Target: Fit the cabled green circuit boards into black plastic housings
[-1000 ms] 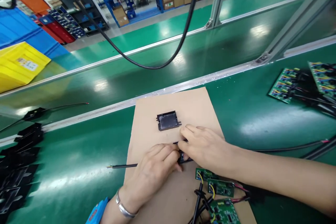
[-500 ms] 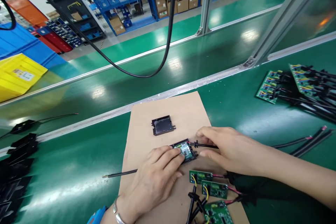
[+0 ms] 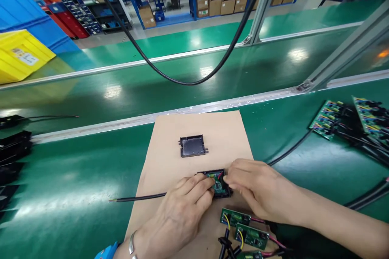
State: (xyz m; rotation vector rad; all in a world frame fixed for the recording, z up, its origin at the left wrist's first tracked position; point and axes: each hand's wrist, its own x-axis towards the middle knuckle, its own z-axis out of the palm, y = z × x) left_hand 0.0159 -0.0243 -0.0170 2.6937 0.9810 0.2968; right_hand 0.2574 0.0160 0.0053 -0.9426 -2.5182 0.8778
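A small black housing with a green circuit board inside [image 3: 218,184] lies on a brown cardboard sheet [image 3: 170,162]. My left hand [image 3: 179,214] presses its fingertips on the housing's left edge. My right hand [image 3: 258,194] pinches the housing's right side, fingers bunched where a black cable [image 3: 288,149] leaves it toward the right. Another thin black wire [image 3: 136,198] runs out to the left from under my left hand. A separate black plastic cover [image 3: 193,146] sits untouched on the cardboard just beyond the hands.
Several green circuit boards with wires [image 3: 243,228] lie at the cardboard's near edge. More boards [image 3: 349,121] pile up at the right. Black plastic parts [image 3: 12,149] sit at the left. A thick black cable [image 3: 188,83] hangs over the conveyor belt [image 3: 91,97]. A yellow bin [image 3: 18,54] stands far left.
My right hand moved left from the cable back onto the housing's right side. The cable to the right now curves away across the green table. My left hand stays on the housing.
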